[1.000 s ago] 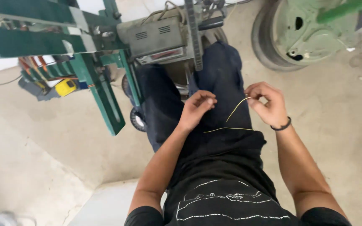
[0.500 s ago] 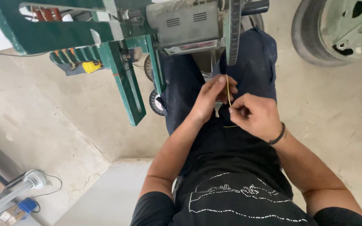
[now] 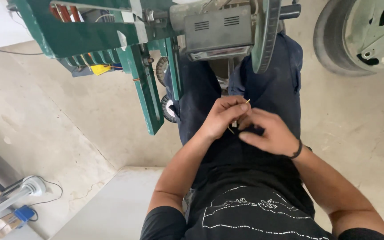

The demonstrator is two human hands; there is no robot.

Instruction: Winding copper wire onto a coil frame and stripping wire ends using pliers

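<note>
Both hands, left hand [image 3: 222, 116] and right hand [image 3: 270, 133], pinch a thin yellow wire [image 3: 246, 102] in their fingers, below the green machine [image 3: 147, 40] beside a tyre [image 3: 361, 35].

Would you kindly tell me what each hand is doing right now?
Left hand: fingers pinched shut on a thin yellow wire.
Right hand: curled closed against the left, seemingly gripping the same wire; its fingertips are hidden.

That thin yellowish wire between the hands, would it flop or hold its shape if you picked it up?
The wire is probably light, being very thin. Its free tip sticks out straight above the left hand, so it likely holds a bend. The right hand pinches close, suggesting it slips easily.
</note>
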